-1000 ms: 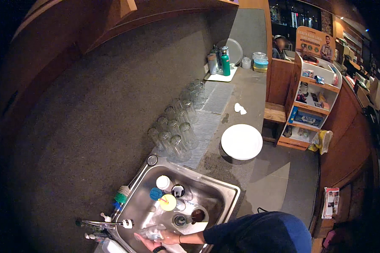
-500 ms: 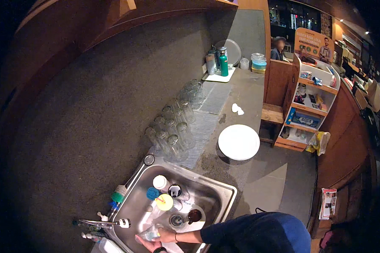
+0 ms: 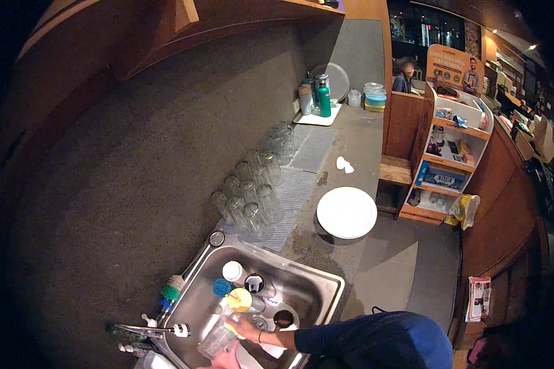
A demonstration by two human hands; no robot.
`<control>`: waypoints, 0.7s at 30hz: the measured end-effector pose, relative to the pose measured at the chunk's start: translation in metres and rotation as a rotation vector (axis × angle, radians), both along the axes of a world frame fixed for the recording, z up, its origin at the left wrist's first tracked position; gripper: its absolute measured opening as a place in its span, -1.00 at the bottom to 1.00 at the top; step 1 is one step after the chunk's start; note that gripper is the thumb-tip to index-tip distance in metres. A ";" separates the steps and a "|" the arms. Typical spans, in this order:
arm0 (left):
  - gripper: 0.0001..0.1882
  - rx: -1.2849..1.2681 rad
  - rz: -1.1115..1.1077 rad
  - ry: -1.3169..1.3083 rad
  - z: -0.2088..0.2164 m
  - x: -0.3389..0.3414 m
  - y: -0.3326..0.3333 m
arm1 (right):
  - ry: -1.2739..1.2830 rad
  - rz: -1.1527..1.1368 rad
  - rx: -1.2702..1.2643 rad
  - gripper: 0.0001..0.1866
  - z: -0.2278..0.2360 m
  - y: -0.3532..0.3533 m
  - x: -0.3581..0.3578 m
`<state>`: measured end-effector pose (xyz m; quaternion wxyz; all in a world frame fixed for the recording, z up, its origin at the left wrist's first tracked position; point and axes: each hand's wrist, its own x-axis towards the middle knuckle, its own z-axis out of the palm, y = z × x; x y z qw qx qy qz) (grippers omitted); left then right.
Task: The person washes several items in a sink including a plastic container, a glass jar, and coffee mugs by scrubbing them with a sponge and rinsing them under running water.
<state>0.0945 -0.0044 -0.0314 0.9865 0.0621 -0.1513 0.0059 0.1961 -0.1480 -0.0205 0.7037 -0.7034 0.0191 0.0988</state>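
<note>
A clear drinking glass (image 3: 213,343) lies tilted between my hands, low over the near left part of the steel sink (image 3: 301,270). My left hand (image 3: 229,359), partly cut off by the lower edge, is closed around its lower side. Across its upper side my right hand (image 3: 247,329) is closed on a small yellow sponge (image 3: 231,326), pressed to the glass. Beyond them in the sink stand a cup with a yellow top (image 3: 239,299), a white-topped cup (image 3: 232,270), a black-and-white cup (image 3: 254,283), a round blue piece (image 3: 222,286) and a dark brown cup (image 3: 283,318).
A faucet (image 3: 166,330) reaches over the sink's left side, near a green-and-white brush (image 3: 172,288). Several upturned glasses (image 3: 252,190) line a ribbed mat (image 3: 292,200). A white plate (image 3: 347,213) sits on the counter; bottles (image 3: 324,99) stand farther back. Another person (image 3: 405,77) is far off.
My right hand has shifted up slightly along the glass, and the yellow sponge now shows under its fingers. The glass has turned and is more exposed; my left hand has moved lower and rightward.
</note>
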 end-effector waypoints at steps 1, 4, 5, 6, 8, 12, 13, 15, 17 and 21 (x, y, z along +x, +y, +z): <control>0.12 0.144 0.045 0.159 0.031 -0.009 -0.009 | -0.078 -0.156 0.147 -0.38 -0.030 0.005 0.022; -0.17 0.330 -0.008 0.619 0.065 -0.033 -0.004 | -0.316 0.141 -0.145 -0.42 -0.001 -0.017 0.024; -0.26 0.300 -0.139 0.730 0.023 -0.039 0.026 | -0.303 0.240 -0.190 -0.42 0.028 -0.025 0.020; -0.34 0.263 -0.265 0.841 -0.015 -0.044 0.055 | -0.265 0.355 -0.267 -0.41 0.054 -0.026 0.022; -0.56 1.008 -0.111 0.901 0.073 -0.029 -0.004 | -0.242 0.459 -0.442 -0.37 0.058 -0.021 0.034; -0.31 1.635 0.138 0.543 0.107 -0.037 -0.032 | -0.241 0.491 -0.526 -0.35 0.052 0.007 0.041; -0.27 1.229 0.012 0.758 0.075 -0.038 -0.015 | -0.254 0.459 -0.455 -0.38 0.056 0.009 0.042; -0.29 0.686 -0.101 1.125 0.069 -0.033 -0.024 | -0.278 0.395 -0.370 -0.45 0.061 0.012 0.038; -0.42 1.092 -0.106 0.890 0.044 -0.033 -0.014 | -0.307 0.554 -0.567 -0.44 0.073 0.017 0.028; -0.58 1.128 0.035 0.965 -0.001 -0.035 -0.005 | -0.308 0.566 -0.546 -0.41 0.081 0.012 0.027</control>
